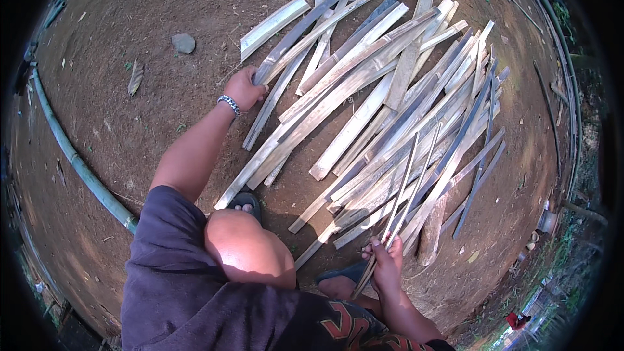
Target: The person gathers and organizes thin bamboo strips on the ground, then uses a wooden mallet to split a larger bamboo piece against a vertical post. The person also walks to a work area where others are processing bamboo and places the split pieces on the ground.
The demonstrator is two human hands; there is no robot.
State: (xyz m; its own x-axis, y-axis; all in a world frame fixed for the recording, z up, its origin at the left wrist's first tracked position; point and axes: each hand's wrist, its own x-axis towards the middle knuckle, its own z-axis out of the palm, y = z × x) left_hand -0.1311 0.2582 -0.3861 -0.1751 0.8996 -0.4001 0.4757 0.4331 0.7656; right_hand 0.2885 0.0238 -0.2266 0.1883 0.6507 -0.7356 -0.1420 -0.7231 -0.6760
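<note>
A wide spread of split bamboo slats (pixel 364 107), pale on some faces and grey on others, lies on the dirt in front of me. My left hand (pixel 246 90), with a chain bracelet at the wrist, is closed on the near end of a grey bamboo slat (pixel 296 28) at the pile's left side. Some of its fingers are hidden under the slat. Close to my body, my right hand (pixel 389 263) grips a couple of thin bamboo strips (pixel 404 188). These slant up over the right part of the pile, their lower ends passing below the hand.
A short log (pixel 430 234) lies at the pile's near right. One green bamboo pole (pixel 78 159) borders the ground on the left. A grey stone (pixel 183 43) and dry leaves dot the soil. My sandalled foot (pixel 246 206) stands beside the slats' near ends.
</note>
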